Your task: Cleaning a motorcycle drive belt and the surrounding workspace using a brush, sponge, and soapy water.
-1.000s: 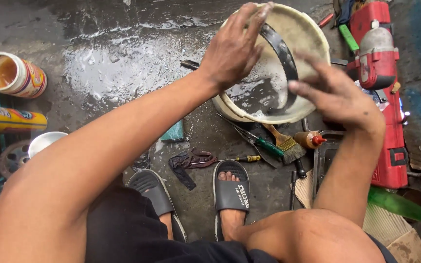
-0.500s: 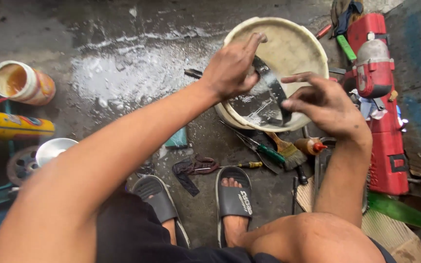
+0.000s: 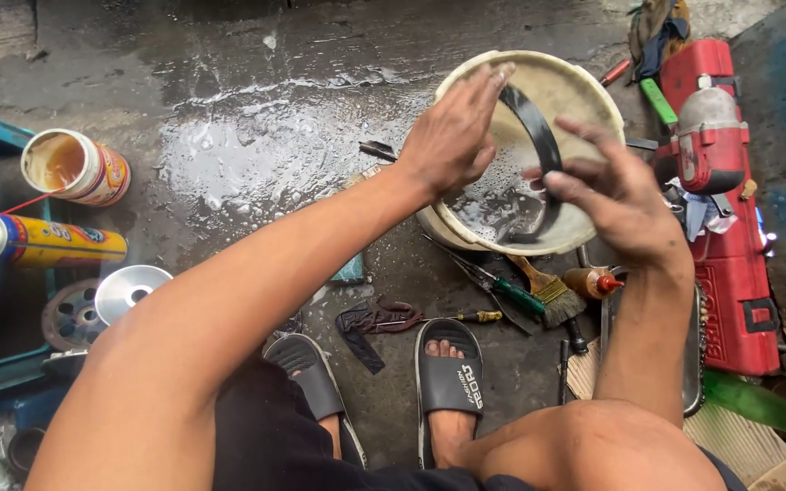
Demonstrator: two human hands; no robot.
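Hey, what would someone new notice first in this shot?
Two hands, left hand and right hand, hold a curved black strip over a cream plastic basin of wet suds, upper middle. To the right lies a red power tool; at far left, a yellow spray can.

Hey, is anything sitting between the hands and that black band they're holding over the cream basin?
Nothing visible. The left hand grips the black band at its top and the right hand touches its side, directly above the basin of soapy water.
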